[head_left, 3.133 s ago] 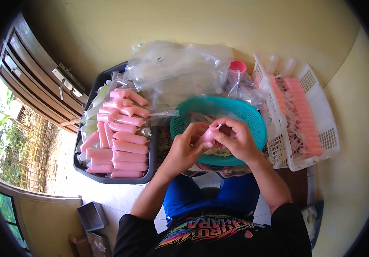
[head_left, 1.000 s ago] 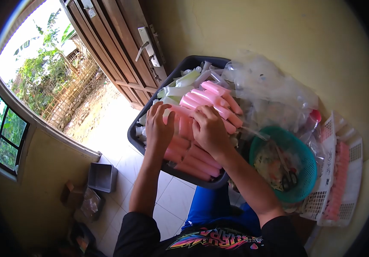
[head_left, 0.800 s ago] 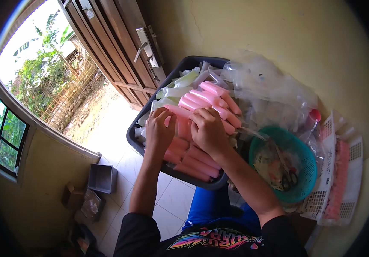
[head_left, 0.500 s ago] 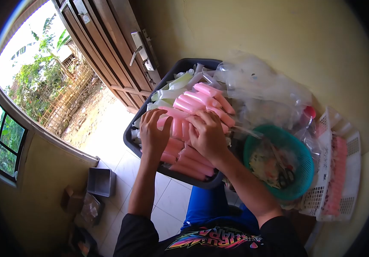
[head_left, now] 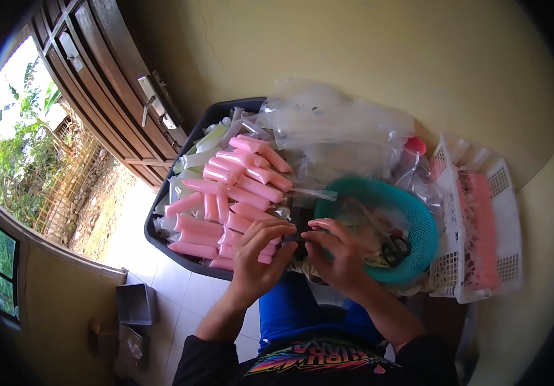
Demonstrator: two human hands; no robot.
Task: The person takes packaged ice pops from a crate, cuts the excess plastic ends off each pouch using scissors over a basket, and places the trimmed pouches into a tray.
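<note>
Pink-filled plastic tubes (head_left: 251, 186), which look like ice pops, lie heaped in a dark tub (head_left: 154, 235). Paler, whitish-green tubes (head_left: 193, 159) show along its far left side. My left hand (head_left: 259, 256) hovers over the tub's near right corner, fingers curved and apart, with nothing visible in it. Just right of it, my right hand (head_left: 338, 257) is held by the near left rim of a teal basket (head_left: 428, 248), its thumb and fingers also apart and empty. The two hands face each other with a small gap between the fingertips.
Clear plastic bags (head_left: 341, 128) lie behind the tub and basket. Scissors (head_left: 394, 249) rest inside the teal basket. A white crate (head_left: 512, 257) holding pink tubes stands at the right, near a red cup-like object (head_left: 414, 147). A grey bin (head_left: 136, 303) sits on the floor by the open door (head_left: 106, 83).
Both hands have left the pink tubes on the heap and come back toward my body, to the near right of the tub. The view has shifted to the right.
</note>
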